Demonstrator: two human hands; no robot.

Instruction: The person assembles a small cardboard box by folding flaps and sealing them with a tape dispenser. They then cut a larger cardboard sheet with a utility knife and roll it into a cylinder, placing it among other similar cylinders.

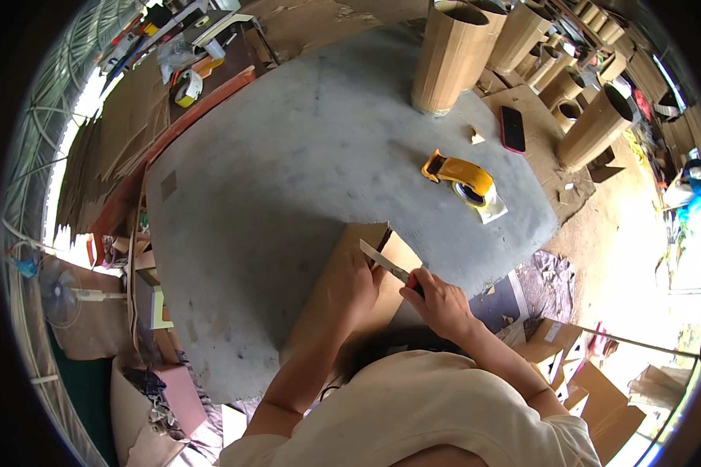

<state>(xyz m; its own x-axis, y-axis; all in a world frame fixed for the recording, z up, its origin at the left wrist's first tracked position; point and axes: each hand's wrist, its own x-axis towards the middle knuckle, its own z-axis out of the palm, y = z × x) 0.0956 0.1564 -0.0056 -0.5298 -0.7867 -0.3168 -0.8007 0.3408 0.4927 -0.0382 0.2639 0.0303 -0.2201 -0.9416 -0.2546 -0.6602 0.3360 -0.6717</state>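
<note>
A brown cardboard box (313,331) lies at the table's near edge, close against my body, its far end showing a dark gap between the panels. My left hand (354,292) holds it from above, fingers bent around the upper part. In my right hand (442,309) is a knife (385,260) with a long pale blade and a handle that looks red and black, mostly covered by the fingers. The blade points up and left across the box's far end, near my left fingertips. Whether it touches the cardboard I cannot tell.
On the grey table (249,156), a yellow tape dispenser (463,177) lies right of centre. Tall cardboard tubes (444,70) stand at the far right, near a dark phone (512,129). Stacked cardboard sheets (117,148) and a fan (61,292) are at the left.
</note>
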